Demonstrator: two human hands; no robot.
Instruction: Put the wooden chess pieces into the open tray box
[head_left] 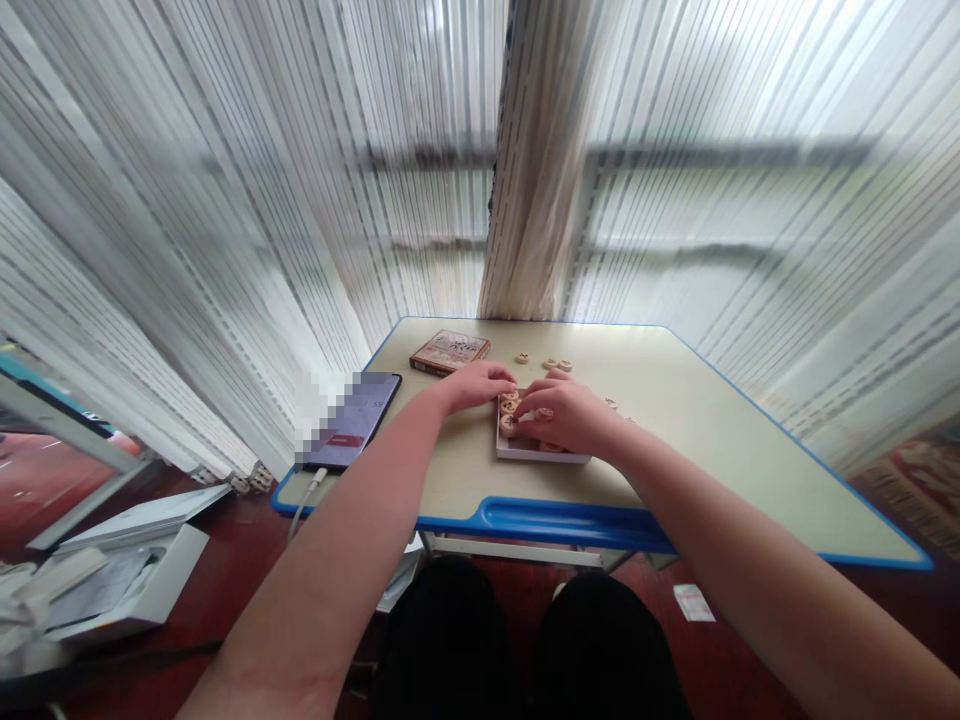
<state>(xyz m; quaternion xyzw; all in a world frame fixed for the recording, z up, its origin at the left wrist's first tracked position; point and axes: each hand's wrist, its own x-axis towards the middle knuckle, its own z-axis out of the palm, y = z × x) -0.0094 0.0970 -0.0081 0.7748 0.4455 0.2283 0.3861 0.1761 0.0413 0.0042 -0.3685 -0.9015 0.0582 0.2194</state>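
Observation:
A shallow open box holds several round wooden Chinese chess pieces with characters on top, some in a column along its left wall. My left hand rests at the box's far left corner, fingers stretched over the rim and a little apart. Over the middle of the box is my right hand; its fingers point down and left, closed about a piece at the left column. The palm and forearm hide much of the box's right side. Three loose pieces lie on the table beyond the hands, and others show partly by my right wrist.
A flat printed box lies at the back left of the blue-edged table. Nearer on the left is a tablet with a white cable. Sheer curtains hang behind. An open white carton stands at lower left.

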